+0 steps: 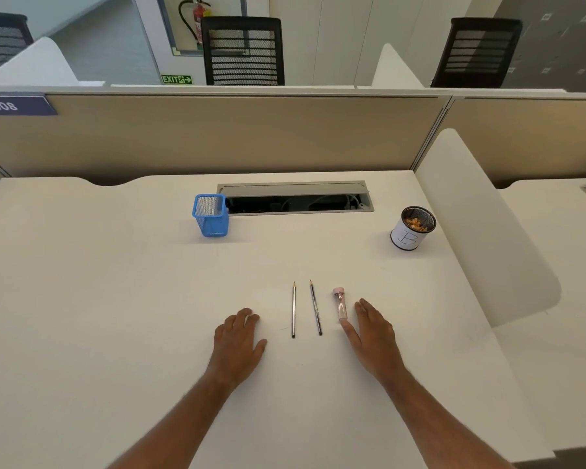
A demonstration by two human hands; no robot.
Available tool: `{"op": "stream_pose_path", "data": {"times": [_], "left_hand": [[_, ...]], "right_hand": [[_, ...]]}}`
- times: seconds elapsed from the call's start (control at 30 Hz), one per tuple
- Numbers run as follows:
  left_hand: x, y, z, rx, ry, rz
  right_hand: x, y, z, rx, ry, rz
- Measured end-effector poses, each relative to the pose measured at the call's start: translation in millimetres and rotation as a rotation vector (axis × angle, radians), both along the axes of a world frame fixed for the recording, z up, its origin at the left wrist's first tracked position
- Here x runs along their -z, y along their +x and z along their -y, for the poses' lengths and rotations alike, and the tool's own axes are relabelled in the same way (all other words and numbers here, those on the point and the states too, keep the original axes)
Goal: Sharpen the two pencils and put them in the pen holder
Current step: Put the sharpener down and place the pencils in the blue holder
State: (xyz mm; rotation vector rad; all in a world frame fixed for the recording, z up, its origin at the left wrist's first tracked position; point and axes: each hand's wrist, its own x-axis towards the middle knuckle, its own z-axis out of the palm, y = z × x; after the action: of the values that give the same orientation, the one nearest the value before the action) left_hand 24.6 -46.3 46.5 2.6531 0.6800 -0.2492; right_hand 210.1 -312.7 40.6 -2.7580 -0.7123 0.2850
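Note:
Two pencils lie side by side on the white desk, tips pointing away from me: a grey one (pixel 293 309) on the left and a darker one (pixel 315 308) on the right. A pink tube-shaped sharpener (pixel 341 304) lies just right of them. My left hand (pixel 239 340) rests flat on the desk left of the pencils, holding nothing. Flat on the desk too, my right hand (pixel 374 333) has its thumb tip touching or almost touching the sharpener's near end. A blue mesh pen holder (pixel 211 214) stands upright at the back, left of centre.
A round black mesh cup (pixel 413 228) wrapped in white paper marked "B" holds pencil shavings at the back right. An open cable tray (pixel 296 199) sits in the desk behind the pencils. A white divider panel (pixel 481 225) borders the right side.

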Motion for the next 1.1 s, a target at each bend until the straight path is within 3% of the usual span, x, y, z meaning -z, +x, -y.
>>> {"op": "stream_pose_path", "data": {"times": [0.37, 0.6, 0.87, 1.0, 1.1], "left_hand": [[-28, 84, 29, -0.049, -0.010, -0.133], [-26, 106, 30, 0.055, 0.156, -0.281], [-27, 108, 27, 0.114, 0.251, -0.279], [-36, 106, 23, 0.095, 0.199, -0.273], [-43, 99, 15, 0.010, 0.057, -0.229]], "right_hand": [[10, -5, 11, -0.071, -0.004, 0.011], [27, -4, 18, -0.136, -0.047, 0.031], [34, -4, 20, -0.146, -0.109, 0.055], [29, -5, 19, -0.141, -0.122, 0.059], [28, -6, 18, -0.137, -0.123, 0.069]]}}
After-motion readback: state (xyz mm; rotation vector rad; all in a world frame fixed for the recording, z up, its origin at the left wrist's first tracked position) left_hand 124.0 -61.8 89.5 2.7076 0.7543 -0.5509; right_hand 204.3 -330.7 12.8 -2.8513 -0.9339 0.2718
